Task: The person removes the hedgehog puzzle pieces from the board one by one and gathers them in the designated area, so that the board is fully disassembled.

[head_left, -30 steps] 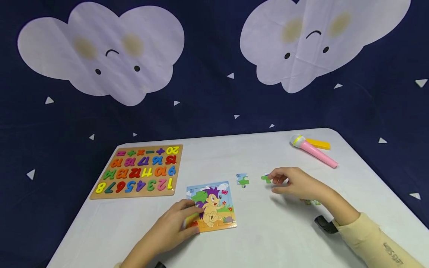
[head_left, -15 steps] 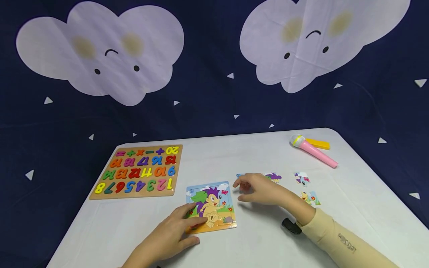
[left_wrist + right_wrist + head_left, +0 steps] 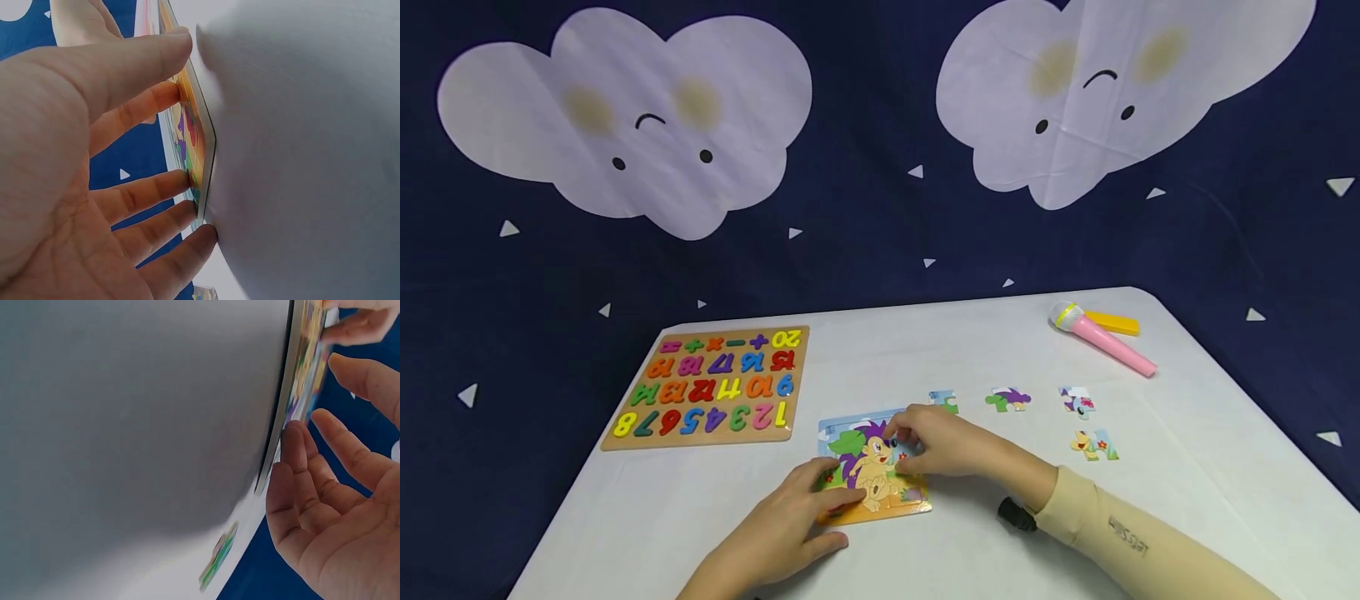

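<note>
Fingers extended, the left hand [image 3: 782, 518] rests on the flat, square, multicoloured hedgehog puzzle [image 3: 868, 457] on the white table [image 3: 1000, 350], while the right hand [image 3: 951, 442], thumb and fingers parted, apparently reaches for a piece [image 3: 901, 456], calling for a precise pinch

Number board [image 3: 715, 404] left of the puzzle [image 3: 874, 467], loose pieces [image 3: 1008, 400] right, microphone [image 3: 1105, 340] behind them.

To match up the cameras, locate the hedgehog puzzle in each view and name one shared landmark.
Head: the hedgehog puzzle is lower middle.
Left wrist: upper middle, nearly edge-on.
Right wrist: upper right, nearly edge-on, blurred.
Shared landmark: the white tabletop beneath it.
</note>
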`<state>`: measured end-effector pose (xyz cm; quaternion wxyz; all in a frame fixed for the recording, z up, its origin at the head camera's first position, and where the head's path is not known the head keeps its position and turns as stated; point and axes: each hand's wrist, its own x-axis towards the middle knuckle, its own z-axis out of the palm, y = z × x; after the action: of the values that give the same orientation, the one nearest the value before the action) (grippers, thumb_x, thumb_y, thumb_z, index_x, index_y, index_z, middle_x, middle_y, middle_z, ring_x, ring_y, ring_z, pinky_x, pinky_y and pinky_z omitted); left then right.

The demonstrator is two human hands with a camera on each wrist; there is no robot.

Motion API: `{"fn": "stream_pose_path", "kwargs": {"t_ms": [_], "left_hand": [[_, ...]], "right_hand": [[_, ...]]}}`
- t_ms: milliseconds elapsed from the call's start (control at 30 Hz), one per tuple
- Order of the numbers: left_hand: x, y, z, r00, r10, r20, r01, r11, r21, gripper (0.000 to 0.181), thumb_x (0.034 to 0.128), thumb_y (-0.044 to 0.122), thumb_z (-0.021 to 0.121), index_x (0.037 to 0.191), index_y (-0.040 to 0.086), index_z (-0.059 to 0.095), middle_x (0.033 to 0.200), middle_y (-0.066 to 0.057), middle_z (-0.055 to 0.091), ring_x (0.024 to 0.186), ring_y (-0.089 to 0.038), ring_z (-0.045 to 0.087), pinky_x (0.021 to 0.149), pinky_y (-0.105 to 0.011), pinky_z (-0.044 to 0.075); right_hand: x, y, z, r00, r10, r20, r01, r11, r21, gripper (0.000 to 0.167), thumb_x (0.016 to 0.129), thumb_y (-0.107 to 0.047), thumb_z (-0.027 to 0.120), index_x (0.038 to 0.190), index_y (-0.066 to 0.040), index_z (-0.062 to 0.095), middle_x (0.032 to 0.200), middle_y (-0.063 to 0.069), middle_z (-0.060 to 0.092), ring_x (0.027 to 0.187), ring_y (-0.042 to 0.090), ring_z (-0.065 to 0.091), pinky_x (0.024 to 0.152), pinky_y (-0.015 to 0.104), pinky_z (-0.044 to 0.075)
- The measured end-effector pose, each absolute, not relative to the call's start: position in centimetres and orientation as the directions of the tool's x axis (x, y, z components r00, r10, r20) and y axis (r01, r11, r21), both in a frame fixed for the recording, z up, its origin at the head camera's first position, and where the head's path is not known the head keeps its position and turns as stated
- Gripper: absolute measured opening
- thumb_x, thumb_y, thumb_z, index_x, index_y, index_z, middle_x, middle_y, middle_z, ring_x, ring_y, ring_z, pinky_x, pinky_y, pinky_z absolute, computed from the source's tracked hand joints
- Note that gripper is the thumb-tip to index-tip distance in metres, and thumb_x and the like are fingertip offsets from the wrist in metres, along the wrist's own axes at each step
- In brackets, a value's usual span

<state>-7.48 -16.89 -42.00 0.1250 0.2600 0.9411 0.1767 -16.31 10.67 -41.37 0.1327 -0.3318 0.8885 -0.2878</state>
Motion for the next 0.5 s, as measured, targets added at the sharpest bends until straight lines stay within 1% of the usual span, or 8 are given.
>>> {"fn": "stream_pose_path", "kwargs": {"t_ms": [167, 333, 500], "left_hand": [[-7.4, -16.9, -41.9, -0.831, 0.538, -0.140, 0.450, 0.799, 0.400, 0.050, 0.0953, 0.043, 0.081, 0.143, 0.040, 0.068, 0.162, -0.016, 0.047, 0.148, -0.040, 0.049, 0.113, -0.066, 0.051], [-7.4, -16.9, -42.0, -0.830, 0.543, -0.132, 0.457, 0.796, 0.397, 0.049, 0.0960, 0.042, 0.081, 0.143, 0.040, 0.068, 0.161, -0.015, 0.048, 0.147, -0.038, 0.050, 0.114, -0.064, 0.051], [-7.4, -16.9, -42.0, -0.830, 0.545, -0.121, 0.466, 0.795, 0.388, 0.048, 0.0964, 0.042, 0.080, 0.143, 0.040, 0.069, 0.161, -0.015, 0.048, 0.146, -0.038, 0.050, 0.114, -0.064, 0.051]], "right_hand": [[-16.3, 9.6, -41.5, -0.741, -0.669, -0.057, -0.507, 0.613, -0.606, 0.040, 0.090, -0.020, 0.086, 0.126, -0.007, 0.074, 0.107, 0.003, 0.071, 0.097, 0.015, 0.064, 0.088, 0.028, 0.057], [-16.3, 8.9, -41.6, -0.734, -0.676, -0.063, -0.502, 0.603, -0.620, 0.043, 0.089, -0.018, 0.087, 0.128, -0.006, 0.074, 0.104, 0.003, 0.070, 0.093, 0.013, 0.061, 0.084, 0.025, 0.055], [-16.3, 8.4, -41.6, -0.729, -0.682, -0.059, -0.505, 0.594, -0.627, 0.044, 0.089, -0.015, 0.088, 0.129, -0.004, 0.074, 0.106, 0.004, 0.071, 0.093, 0.013, 0.064, 0.084, 0.023, 0.056]]}}
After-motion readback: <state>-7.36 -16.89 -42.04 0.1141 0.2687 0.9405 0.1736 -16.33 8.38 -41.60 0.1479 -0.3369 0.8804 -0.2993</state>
